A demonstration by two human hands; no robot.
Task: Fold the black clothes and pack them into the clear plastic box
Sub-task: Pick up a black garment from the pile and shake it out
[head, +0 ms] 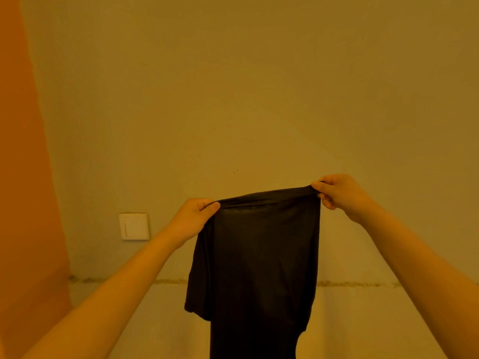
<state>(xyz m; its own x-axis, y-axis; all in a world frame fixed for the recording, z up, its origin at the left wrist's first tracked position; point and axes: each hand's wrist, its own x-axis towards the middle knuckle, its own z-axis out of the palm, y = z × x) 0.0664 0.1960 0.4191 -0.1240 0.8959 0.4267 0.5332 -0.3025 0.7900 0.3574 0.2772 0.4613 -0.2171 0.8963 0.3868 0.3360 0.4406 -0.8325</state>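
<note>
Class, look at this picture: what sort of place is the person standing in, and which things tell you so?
Probably a room in a home: a plain painted wall with a light switch, faced while holding up a black garment.

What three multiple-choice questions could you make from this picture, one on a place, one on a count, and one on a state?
1. Where is the light switch?
A. On the wall, left of the left hand
B. Above the right hand
C. On the floor

2. How many hands hold the black garment?
A. None
B. One
C. Two

3. How is the garment held?
A. Folded flat on a table
B. Hanging down from its top edge
C. Packed in a box

Answers: 1 A, the switch sits on the wall beside the left forearm. 2 C, each hand pinches a top corner. 3 B, the fabric drops below the picture.
</note>
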